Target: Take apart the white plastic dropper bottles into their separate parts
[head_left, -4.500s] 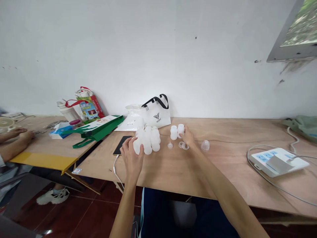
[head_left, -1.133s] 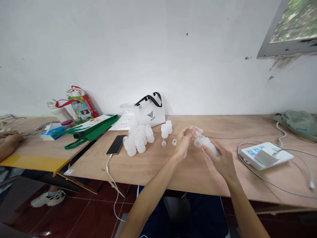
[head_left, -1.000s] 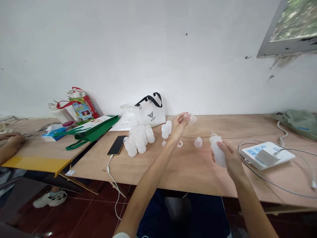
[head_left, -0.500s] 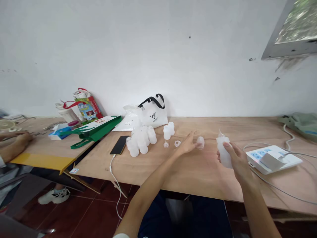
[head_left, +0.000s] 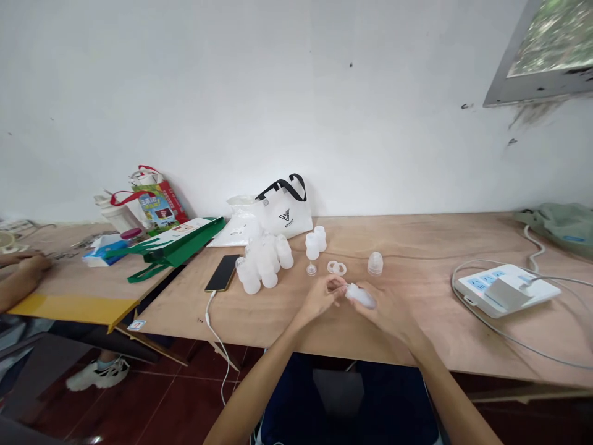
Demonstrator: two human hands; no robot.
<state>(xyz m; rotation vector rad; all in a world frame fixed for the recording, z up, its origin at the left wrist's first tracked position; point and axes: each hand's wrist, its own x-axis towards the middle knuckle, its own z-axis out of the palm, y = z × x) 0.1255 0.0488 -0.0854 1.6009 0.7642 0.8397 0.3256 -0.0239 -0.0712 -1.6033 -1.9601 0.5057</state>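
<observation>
My right hand (head_left: 388, 310) grips a small translucent white plastic bottle (head_left: 360, 296), tilted on its side over the wooden table (head_left: 417, 321). Fingers of my left hand (head_left: 321, 295) pinch the bottle's neck end. Just beyond the hands lie two clear rings (head_left: 336, 267), a clear domed cap (head_left: 375, 263) and a small clear funnel-shaped piece (head_left: 311, 269). Further left stand two upright bottles (head_left: 315, 241) and a cluster of several more bottles (head_left: 264, 262).
A phone (head_left: 222, 272) on a white cable lies left of the cluster. A white tote bag (head_left: 283, 212) leans on the wall. A power strip (head_left: 506, 288) with cables sits at right, a green cloth (head_left: 558, 225) beyond. Another person's hand (head_left: 28, 267) rests on the left table by a green bag (head_left: 169, 243).
My right hand has brought the bottle from upright at the right down to the centre, now tilted. My left hand left the domed cap and closed on the bottle's neck.
</observation>
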